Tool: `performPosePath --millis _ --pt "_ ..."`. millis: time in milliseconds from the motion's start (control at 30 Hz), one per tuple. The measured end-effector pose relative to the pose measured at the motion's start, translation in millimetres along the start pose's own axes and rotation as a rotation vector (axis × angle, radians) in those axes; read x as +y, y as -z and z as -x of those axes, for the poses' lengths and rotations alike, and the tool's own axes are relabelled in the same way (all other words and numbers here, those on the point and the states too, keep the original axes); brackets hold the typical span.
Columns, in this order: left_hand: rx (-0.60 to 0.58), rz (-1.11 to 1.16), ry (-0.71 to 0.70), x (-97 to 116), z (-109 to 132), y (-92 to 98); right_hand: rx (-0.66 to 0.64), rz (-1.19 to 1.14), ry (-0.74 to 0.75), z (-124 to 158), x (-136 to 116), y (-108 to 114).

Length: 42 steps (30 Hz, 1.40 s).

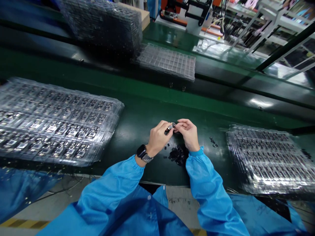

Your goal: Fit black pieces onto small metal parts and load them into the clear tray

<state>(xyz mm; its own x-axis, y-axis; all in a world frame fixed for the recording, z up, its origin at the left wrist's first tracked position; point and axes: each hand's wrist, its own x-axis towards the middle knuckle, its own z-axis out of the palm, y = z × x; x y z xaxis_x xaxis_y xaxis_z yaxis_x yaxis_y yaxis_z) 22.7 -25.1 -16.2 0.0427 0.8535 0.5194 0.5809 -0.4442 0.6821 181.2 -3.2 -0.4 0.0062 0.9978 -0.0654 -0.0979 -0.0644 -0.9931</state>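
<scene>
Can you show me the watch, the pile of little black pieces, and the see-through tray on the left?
Wristwatch [142, 151]: head view, on its black face.
Pile of black pieces [178, 155]: head view, middle of the pile.
Clear plastic tray [118, 106]: head view, right corner of its rim.

Left hand [158, 138] and right hand [188, 134] pinch a small electronic part [170, 127] above a green belt [145, 113]
</scene>
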Motion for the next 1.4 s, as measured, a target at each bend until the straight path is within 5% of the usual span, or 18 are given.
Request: performPosePath --millis 267,433,1100,1233,1400 --pt "0.077 0.117 0.017 5.4 -2.1 5.6 0.052 -0.097 -0.017 0.7 -1.6 -2.6" --pt "0.133 0.138 -0.018 9.2 -3.6 8.7 -0.067 -0.151 -0.125 2.0 -4.5 -3.5" --pt "0.044 0.026 -0.154 7.6 -6.0 6.5 -0.042 -0.021 -0.019 0.7 -5.2 -1.5" --pt "0.043 -0.003 -0.123 26.3 -2.8 39.5 -0.001 0.204 0.023 -3.8 -3.1 9.4" --pt "-0.143 -0.019 -0.109 54.1 26.8 143.2 -0.1 0.63 0.141 -9.0 9.7 16.0"
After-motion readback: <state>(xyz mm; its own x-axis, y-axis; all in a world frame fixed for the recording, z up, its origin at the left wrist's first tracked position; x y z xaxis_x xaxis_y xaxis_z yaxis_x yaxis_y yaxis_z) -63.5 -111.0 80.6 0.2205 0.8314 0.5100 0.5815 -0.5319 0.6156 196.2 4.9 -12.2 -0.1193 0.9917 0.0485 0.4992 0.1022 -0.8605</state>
